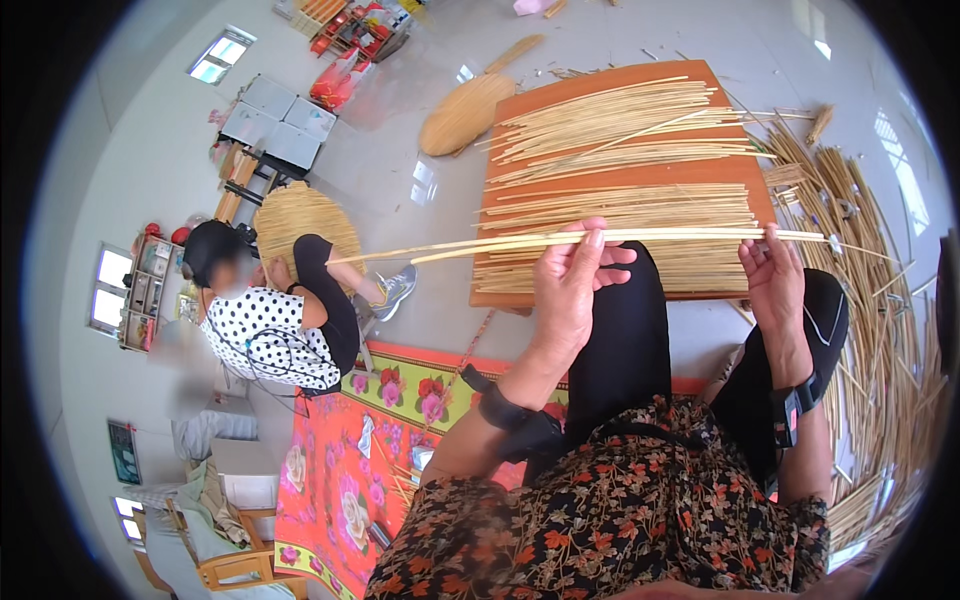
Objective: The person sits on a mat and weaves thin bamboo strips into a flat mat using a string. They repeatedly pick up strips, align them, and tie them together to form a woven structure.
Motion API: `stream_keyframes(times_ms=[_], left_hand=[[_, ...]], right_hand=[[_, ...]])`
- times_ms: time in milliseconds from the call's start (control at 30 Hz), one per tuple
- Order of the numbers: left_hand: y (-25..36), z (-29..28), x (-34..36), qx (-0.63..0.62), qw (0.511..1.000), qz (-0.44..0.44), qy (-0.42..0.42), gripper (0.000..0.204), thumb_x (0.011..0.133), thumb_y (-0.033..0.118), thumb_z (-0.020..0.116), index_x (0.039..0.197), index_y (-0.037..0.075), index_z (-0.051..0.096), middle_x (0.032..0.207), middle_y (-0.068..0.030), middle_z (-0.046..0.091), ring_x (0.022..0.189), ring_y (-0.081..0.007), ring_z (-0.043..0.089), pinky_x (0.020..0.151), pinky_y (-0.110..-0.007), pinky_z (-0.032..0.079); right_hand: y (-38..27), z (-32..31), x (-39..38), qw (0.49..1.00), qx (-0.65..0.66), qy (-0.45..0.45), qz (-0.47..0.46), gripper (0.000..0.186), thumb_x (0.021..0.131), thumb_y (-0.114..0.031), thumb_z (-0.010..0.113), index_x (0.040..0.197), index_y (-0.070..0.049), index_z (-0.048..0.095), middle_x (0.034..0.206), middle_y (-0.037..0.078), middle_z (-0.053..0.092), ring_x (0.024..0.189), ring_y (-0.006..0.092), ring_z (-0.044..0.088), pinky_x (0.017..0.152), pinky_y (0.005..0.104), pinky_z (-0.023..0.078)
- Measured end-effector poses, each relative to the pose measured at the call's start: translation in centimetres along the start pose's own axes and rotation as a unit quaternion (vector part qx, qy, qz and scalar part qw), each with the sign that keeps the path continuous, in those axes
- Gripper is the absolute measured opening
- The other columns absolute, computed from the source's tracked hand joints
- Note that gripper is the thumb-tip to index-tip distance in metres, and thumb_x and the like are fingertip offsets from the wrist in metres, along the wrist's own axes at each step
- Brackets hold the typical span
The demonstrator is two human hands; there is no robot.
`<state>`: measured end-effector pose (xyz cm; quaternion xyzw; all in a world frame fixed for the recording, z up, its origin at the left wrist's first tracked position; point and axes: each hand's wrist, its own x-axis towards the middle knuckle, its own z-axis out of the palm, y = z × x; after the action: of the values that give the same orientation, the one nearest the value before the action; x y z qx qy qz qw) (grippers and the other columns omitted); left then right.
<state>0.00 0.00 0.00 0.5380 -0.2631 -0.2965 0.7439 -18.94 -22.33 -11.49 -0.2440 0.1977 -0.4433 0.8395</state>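
Note:
Several long, thin, pale plant stalks stretch level in front of me, above the near edge of a low orange-brown table. My left hand pinches them between thumb and forefinger, its other fingers loosely curled. Further right, my right hand has its thumb and fingertips closed on the same stalks. Their left ends fan slightly apart and reach toward a co-worker's knee. On the tabletop lie a far layer of stalks and a near layer of stalks, side by side and roughly parallel.
Loose stalks cover the floor at the right. A round woven panel lies beyond the table. At left a seated co-worker handles another round woven panel. A red flowered mat spreads at lower left.

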Motion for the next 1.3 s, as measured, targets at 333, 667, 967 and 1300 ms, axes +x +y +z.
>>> stream_keyframes(times_ms=[333, 667, 967, 1300], left_hand=[[0.1, 0.6, 0.5, 0.002, 1.000, 0.019, -0.009, 0.027, 0.112, 0.021, 0.059, 0.131, 0.002, 0.063, 0.106, -0.0113, 0.072, 0.093, -0.0216, 0.077, 0.071, -0.031, 0.065], [-0.1, -0.1, 1.0, 0.015, 1.000, 0.023, -0.004, 0.027, 0.112, 0.018, 0.058, 0.132, 0.000, 0.061, 0.106, -0.0144, 0.073, 0.092, -0.0231, 0.077, 0.070, -0.032, 0.065], [-0.2, -1.1, 1.8, 0.016, 1.000, 0.014, 0.009, 0.026, 0.111, 0.016, 0.058, 0.132, 0.000, 0.060, 0.107, -0.0164, 0.075, 0.094, -0.0235, 0.077, 0.069, -0.032, 0.065], [0.0, -1.1, 1.4, 0.027, 0.999, -0.014, 0.029, 0.025, 0.111, 0.023, 0.059, 0.128, 0.005, 0.064, 0.106, -0.0122, 0.076, 0.090, -0.0184, 0.075, 0.068, -0.030, 0.059]], right_hand=[[-0.4, 0.5, -0.3, 1.000, 0.011, 0.011, 0.000, 0.020, 0.107, -0.013, 0.066, 0.123, -0.001, 0.065, 0.106, 0.007, 0.070, 0.095, 0.0219, 0.073, 0.088, 0.0360, 0.064], [-0.8, 2.7, -1.0, 1.000, 0.010, 0.017, 0.002, 0.016, 0.107, -0.014, 0.066, 0.119, -0.005, 0.064, 0.106, 0.005, 0.069, 0.095, 0.0217, 0.073, 0.088, 0.0367, 0.063], [-0.7, 3.9, -1.1, 1.000, 0.013, 0.024, 0.004, 0.014, 0.108, -0.014, 0.062, 0.118, -0.004, 0.066, 0.106, 0.006, 0.070, 0.094, 0.0208, 0.073, 0.086, 0.0372, 0.063], [-1.0, 4.4, -1.5, 0.999, 0.024, 0.034, 0.016, 0.014, 0.105, -0.017, 0.069, 0.110, -0.005, 0.063, 0.100, 0.005, 0.069, 0.093, 0.0195, 0.074, 0.085, 0.0351, 0.065]])
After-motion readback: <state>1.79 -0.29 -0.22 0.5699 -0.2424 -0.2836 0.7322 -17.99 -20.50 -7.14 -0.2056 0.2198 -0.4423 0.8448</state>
